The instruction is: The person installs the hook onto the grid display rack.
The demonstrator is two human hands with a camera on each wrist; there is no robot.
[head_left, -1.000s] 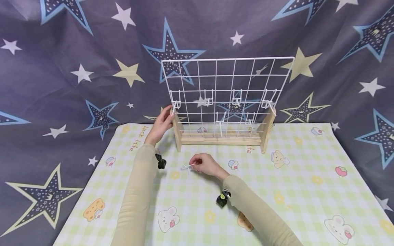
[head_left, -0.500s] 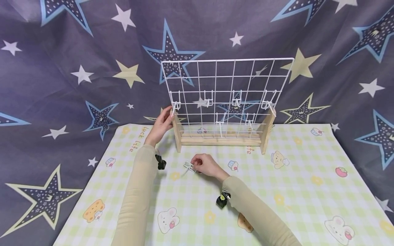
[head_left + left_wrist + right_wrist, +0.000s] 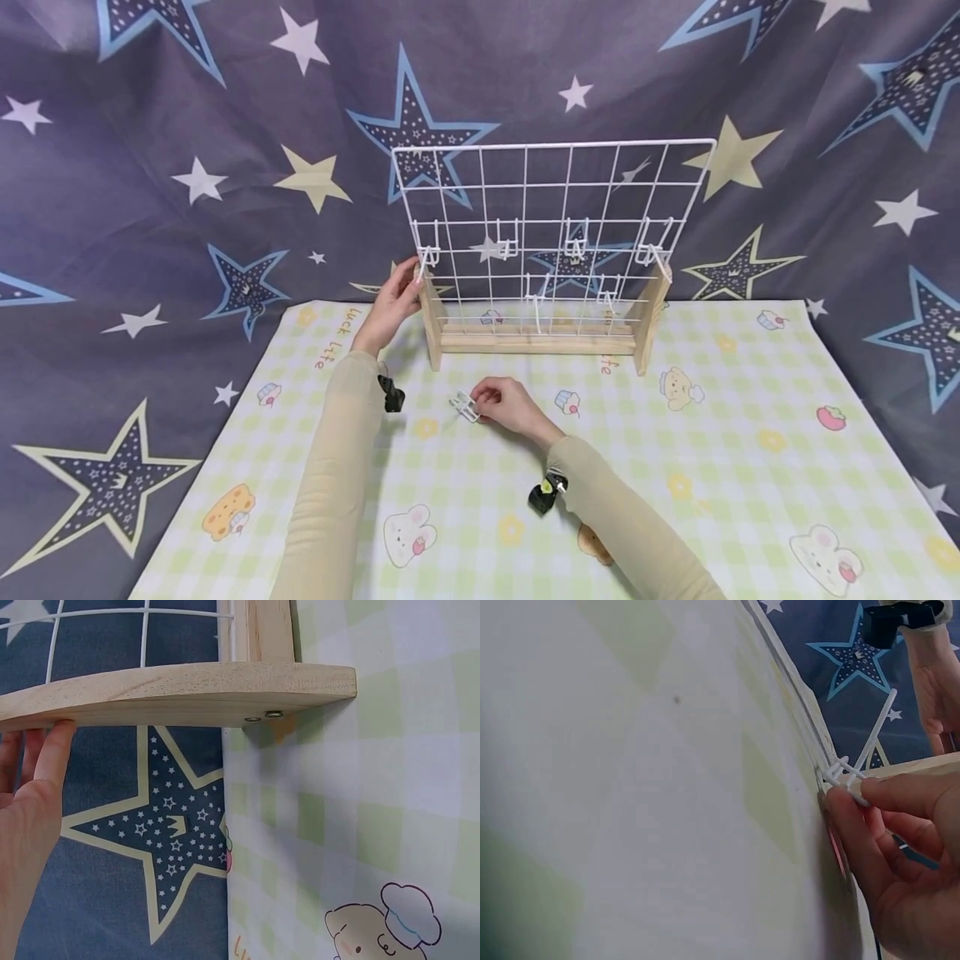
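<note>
My left hand [image 3: 392, 310] touches the outer face of the left wooden upright [image 3: 180, 694] with its fingertips. That upright belongs to a stand that carries a white wire grid [image 3: 551, 237], tilted back. My right hand [image 3: 512, 406] pinches a small white wire hook [image 3: 464, 406] between thumb and fingertip, in front of the stand and low over the tablecloth. The hook's long prong [image 3: 880, 724] points up and away in the right wrist view. Several similar white hooks [image 3: 575, 247] hang on the grid in two rows.
The stand's wooden base bar [image 3: 536, 343] rests near the back of a table with a green-checked cloth [image 3: 465, 500]. Behind it hangs a dark star-print curtain [image 3: 247, 108]. A small black camera sits on each wrist.
My right hand has turned the wire hook from edge-on until its frame faces the head camera, shifting slightly to the right. The left hand and the stand stay put.
</note>
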